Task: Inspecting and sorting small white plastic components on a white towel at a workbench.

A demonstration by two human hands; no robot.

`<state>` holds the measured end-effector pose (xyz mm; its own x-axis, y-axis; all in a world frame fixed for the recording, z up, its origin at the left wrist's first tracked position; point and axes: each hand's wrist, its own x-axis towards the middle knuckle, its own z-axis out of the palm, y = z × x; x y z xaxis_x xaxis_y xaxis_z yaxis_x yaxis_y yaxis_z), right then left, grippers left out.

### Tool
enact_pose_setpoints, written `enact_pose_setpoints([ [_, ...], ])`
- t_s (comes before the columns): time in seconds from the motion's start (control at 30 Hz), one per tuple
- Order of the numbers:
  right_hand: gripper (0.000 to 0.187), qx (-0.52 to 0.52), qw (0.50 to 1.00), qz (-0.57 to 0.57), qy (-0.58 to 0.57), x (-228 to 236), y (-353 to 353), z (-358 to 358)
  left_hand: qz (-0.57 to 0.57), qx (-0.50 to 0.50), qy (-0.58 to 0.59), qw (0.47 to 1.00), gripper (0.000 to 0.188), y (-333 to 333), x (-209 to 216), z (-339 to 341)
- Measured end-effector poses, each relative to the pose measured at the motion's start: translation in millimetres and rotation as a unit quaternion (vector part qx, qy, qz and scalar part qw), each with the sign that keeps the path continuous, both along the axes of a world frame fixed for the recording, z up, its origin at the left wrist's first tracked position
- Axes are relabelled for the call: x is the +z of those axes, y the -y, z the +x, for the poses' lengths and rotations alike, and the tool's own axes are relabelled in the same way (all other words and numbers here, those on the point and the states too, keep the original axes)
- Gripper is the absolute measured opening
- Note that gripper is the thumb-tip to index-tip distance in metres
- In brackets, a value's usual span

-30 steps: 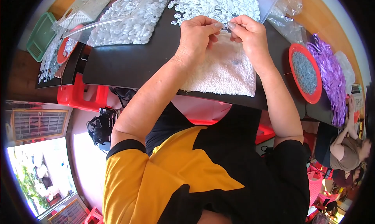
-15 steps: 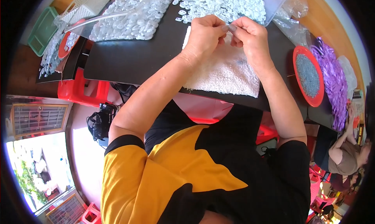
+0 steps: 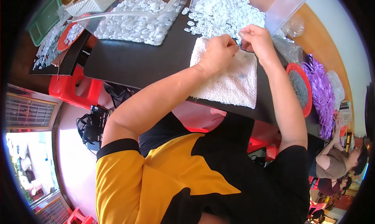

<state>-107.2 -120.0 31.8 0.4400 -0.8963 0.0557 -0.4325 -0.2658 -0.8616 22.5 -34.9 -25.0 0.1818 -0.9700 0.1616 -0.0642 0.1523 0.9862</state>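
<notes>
Above the white towel (image 3: pixel 224 86) at the near edge of the bench (image 3: pixel 136 62), the left hand (image 3: pixel 220 52) has its fingers curled inward, while the right hand (image 3: pixel 256 41) bends beside the loose white oval pieces (image 3: pixel 226 15) (whether either is closed on something small, I cannot tell). Those pieces spread toward the bench's far edge; a red dish (image 3: pixel 309 93) sits toward its right.

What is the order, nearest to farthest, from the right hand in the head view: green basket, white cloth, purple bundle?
1. White cloth: just below the right hand.
2. Purple bundle: right side, beyond the red plate.
3. Green basket: far upper left.
</notes>
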Motion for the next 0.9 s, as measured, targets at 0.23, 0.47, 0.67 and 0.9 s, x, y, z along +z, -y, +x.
enact_pose_setpoints([
  [0.23,0.022,-0.031,0.908,-0.286,-0.305,-10,74,45,-0.020,0.021,0.063,0.998,0.016,4,0,-4],
  [0.47,0.018,-0.049,0.909,-0.324,-0.257,-24,95,53,-0.002,-0.017,-0.038,0.999,0.013,9,-3,-2],
  [0.67,0.018,-0.048,0.912,-0.320,-0.250,-19,83,44,0.011,-0.010,-0.029,0.999,0.012,6,2,0],
  [0.9,0.021,-0.038,0.891,-0.336,-0.301,-27,88,51,0.031,-0.026,-0.091,0.995,0.011,2,6,-3],
])
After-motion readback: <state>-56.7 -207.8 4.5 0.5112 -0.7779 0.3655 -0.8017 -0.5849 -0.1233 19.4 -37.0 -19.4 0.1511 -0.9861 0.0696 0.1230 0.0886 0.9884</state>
